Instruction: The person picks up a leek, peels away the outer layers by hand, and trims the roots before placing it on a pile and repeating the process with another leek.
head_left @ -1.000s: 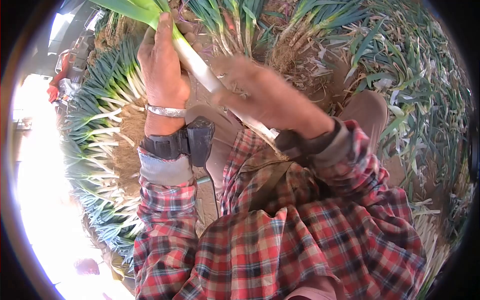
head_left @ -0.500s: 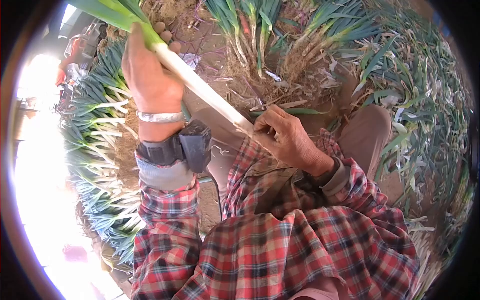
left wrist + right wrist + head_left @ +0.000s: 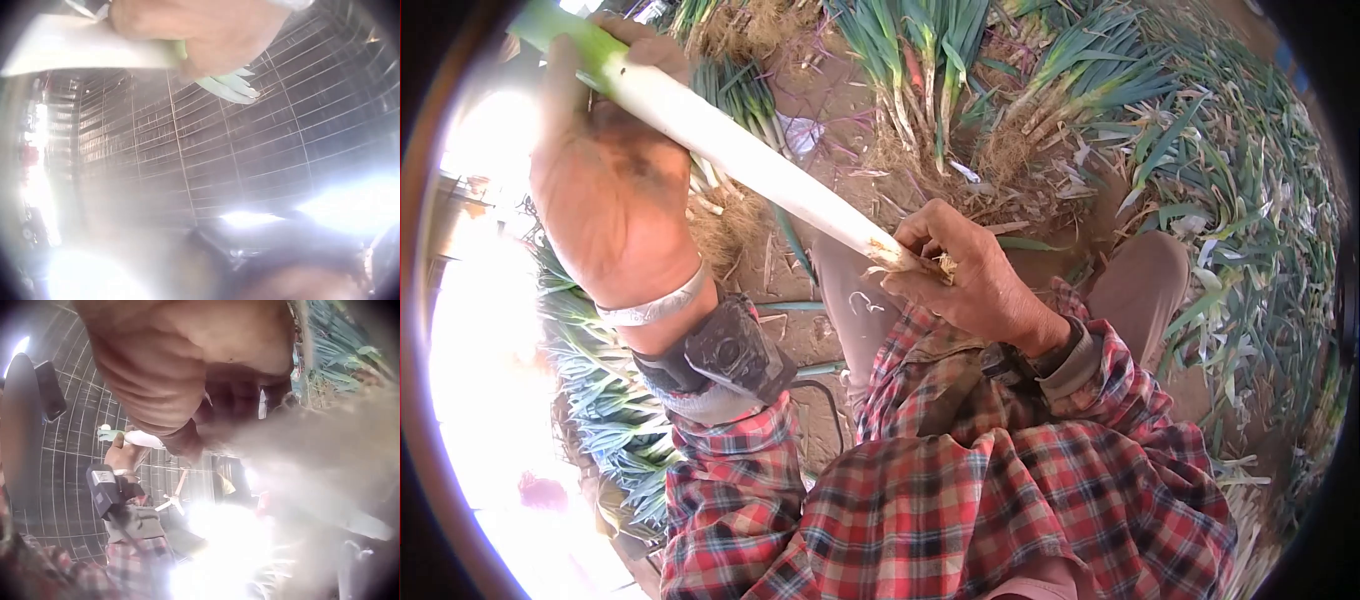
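Observation:
A thick leek point(image 3: 750, 160), white with a green upper end, slants across the head view from upper left down to the centre. My left hand point(image 3: 615, 190) grips it near the green part, palm turned up. My right hand point(image 3: 980, 275) pinches the root end, where brownish roots point(image 3: 945, 266) stick out between fingers and thumb. In the left wrist view the white stem point(image 3: 94, 47) passes into the left hand point(image 3: 200, 28). The right wrist view shows the right hand point(image 3: 187, 362) close up, fingers curled at the stem.
Rows of leeks point(image 3: 615, 400) lie along the left. Rooted leek bunches point(image 3: 920, 70) and another bunch point(image 3: 1070, 90) lie ahead. Cut leaves point(image 3: 1230, 230) are heaped on the right. The person's knees point(image 3: 1150, 275) stand either side of the bare ground between.
The left hand has moved left and turned its palm up, with the leek's green end shifting left. The right hand has gone from blurred motion over the stem to pinching the root end.

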`<state>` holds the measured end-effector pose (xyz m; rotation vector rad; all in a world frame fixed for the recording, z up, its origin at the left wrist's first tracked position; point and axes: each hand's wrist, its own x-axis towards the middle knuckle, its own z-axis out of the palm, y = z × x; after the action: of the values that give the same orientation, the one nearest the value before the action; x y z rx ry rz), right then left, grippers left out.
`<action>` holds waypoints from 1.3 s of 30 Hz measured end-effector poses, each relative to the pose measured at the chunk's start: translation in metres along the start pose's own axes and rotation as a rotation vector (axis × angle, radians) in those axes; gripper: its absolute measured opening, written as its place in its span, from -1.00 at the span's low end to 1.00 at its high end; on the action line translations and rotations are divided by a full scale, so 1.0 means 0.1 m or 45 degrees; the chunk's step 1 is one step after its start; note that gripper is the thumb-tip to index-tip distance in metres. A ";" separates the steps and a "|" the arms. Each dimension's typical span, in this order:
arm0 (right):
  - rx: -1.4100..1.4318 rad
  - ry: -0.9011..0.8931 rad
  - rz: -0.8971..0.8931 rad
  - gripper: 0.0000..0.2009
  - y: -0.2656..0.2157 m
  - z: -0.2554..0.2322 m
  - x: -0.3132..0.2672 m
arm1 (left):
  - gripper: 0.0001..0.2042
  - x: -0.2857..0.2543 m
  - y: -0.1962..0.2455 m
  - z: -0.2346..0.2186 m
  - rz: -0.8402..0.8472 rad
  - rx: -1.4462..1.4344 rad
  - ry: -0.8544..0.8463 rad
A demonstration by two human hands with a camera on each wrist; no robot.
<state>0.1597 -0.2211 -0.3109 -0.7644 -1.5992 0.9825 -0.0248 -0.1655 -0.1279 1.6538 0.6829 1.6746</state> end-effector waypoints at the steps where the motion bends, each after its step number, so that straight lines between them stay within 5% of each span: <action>1: 0.003 -0.004 -0.007 -0.74 -0.03 0.00 0.01 | -0.69 0.02 -0.02 0.04 0.212 0.408 0.029; 2: 0.029 -0.064 -0.022 -0.73 -0.07 0.00 0.03 | -0.67 0.06 -0.03 0.05 0.422 0.817 0.059; 3: 0.055 -0.126 -0.037 -0.72 -0.10 0.00 0.05 | -0.67 0.09 -0.04 0.03 0.426 0.823 0.063; 4: 0.060 -0.133 -0.041 -0.72 -0.14 0.02 0.05 | -0.64 0.11 -0.07 -0.01 0.122 -0.082 -0.242; 6: 0.088 -0.116 -0.080 -0.72 -0.19 0.05 0.06 | -0.58 0.11 -0.20 -0.02 -0.170 -1.042 -0.636; 13: -0.221 0.111 -0.067 -0.68 -0.11 0.01 -0.02 | -0.55 0.01 -0.44 0.07 -0.187 -1.195 -0.469; 16: -0.148 0.053 0.071 -0.67 -0.15 -0.05 -0.04 | -0.52 -0.02 -0.48 0.13 -0.221 -1.243 -0.445; 22: -0.125 -0.099 -0.054 -0.69 -0.08 -0.11 -0.04 | -0.54 -0.06 -0.50 0.21 -0.191 -1.177 -0.489; 24: 0.329 -0.106 0.316 -0.75 -0.20 -0.13 -0.05 | -0.55 -0.06 -0.50 0.20 -0.228 -1.220 -0.490; 30: 0.219 -0.313 0.188 -0.80 -0.03 -0.22 -0.05 | -0.52 -0.15 -0.59 0.26 -0.312 -1.090 -0.272; 37: 0.282 -0.113 0.336 -0.81 -0.07 -0.18 -0.06 | -0.52 -0.20 -0.65 0.34 -0.280 -0.901 -0.224; 39: 0.223 -0.125 0.137 -0.79 -0.01 -0.18 -0.05 | -0.51 -0.21 -0.64 0.37 -0.285 -0.939 -0.223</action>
<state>0.1783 -0.2226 -0.3103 -0.6963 -1.5440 1.2371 0.0183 -0.1447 -0.1889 1.1224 0.1179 1.3647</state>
